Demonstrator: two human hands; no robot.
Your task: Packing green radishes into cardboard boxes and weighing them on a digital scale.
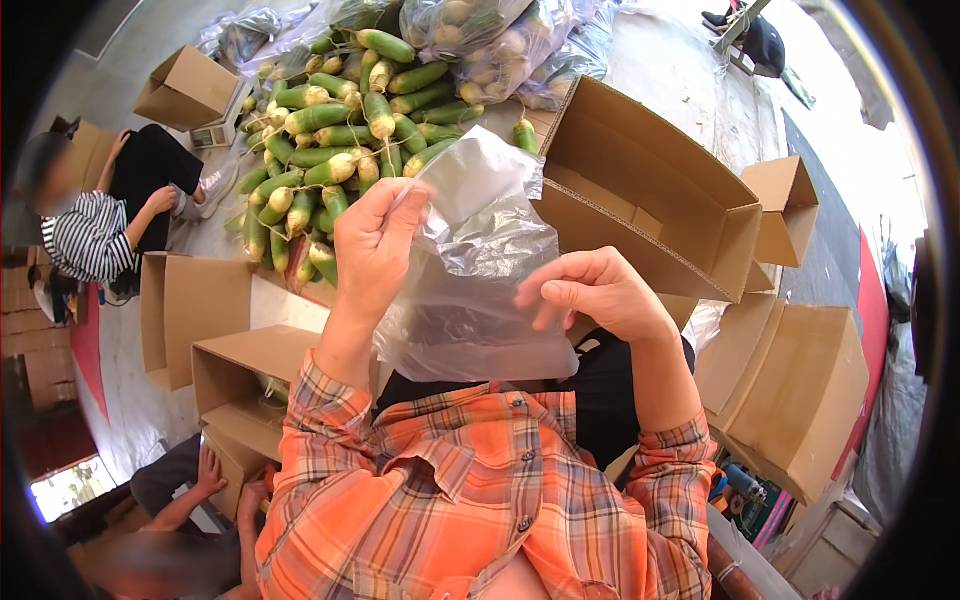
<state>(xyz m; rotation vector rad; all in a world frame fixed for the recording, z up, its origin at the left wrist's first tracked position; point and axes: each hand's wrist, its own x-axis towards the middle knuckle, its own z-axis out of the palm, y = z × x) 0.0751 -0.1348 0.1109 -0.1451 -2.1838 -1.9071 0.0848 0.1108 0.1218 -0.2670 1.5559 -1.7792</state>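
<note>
A clear plastic bag (470, 260) hangs in front of my chest, crinkled and flat, with nothing visible inside. My left hand (382, 240) pinches its upper left edge between thumb and fingers. On the bag's right side my right hand (605, 290) hovers with fingers loosely spread, slightly blurred; whether they touch the film is hard to make out. Beyond the bag lies a big heap of green radishes (340, 125) with pale root ends. An open cardboard box (650, 180) stands just to the right of the bag.
Full plastic bags (500, 45) rest behind the heap. More cardboard boxes stand at the left (205, 310) and right (800, 385). A person in a striped top (90, 240) sits at the far left; another person's hand (210, 470) touches a box (235, 465) at lower left.
</note>
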